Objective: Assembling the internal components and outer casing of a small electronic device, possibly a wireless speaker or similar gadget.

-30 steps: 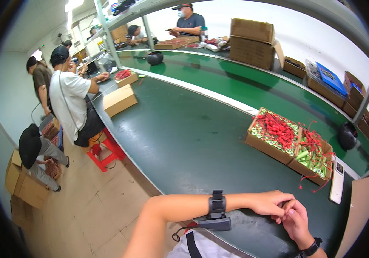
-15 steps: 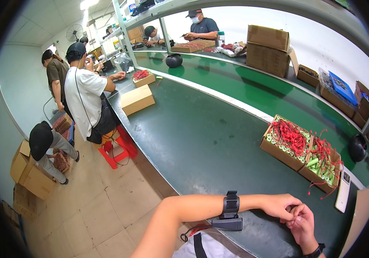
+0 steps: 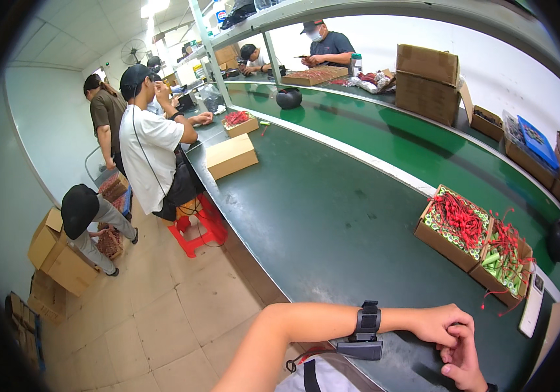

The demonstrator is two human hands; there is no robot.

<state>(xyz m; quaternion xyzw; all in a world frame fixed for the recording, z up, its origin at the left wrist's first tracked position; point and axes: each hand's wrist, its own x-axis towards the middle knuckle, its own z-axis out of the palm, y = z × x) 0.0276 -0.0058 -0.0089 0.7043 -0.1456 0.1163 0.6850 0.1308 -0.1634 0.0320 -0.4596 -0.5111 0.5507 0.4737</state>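
Observation:
My left hand point(image 3: 442, 323) reaches across from the left, a black strap with a small device around its wrist. Its fingers curl closed against the fingertips of my right hand point(image 3: 464, 359), and whatever they may hold is hidden. My right hand is turned up with its thumb apart and its fingers loosely bent; nothing shows in it. Both hands are over the near edge of the dark green table point(image 3: 332, 222). Just beyond them stand two cardboard boxes: one box point(image 3: 446, 245) and a second box point(image 3: 492, 282), both packed with green cylindrical cells with red wires.
A white handheld device point(image 3: 532, 307) lies right of the boxes. A closed carton point(image 3: 231, 157) sits farther left, near a person in a white shirt point(image 3: 149, 147). Behind a pale divider runs a green belt point(image 3: 371, 134) bearing a black rounded object point(image 3: 289, 98). A red stool point(image 3: 198, 232) stands on the floor.
The view has shifted, so the scene sits farther right and lower. My right thumb has moved away from my left fingers, and the right hand has opened somewhat.

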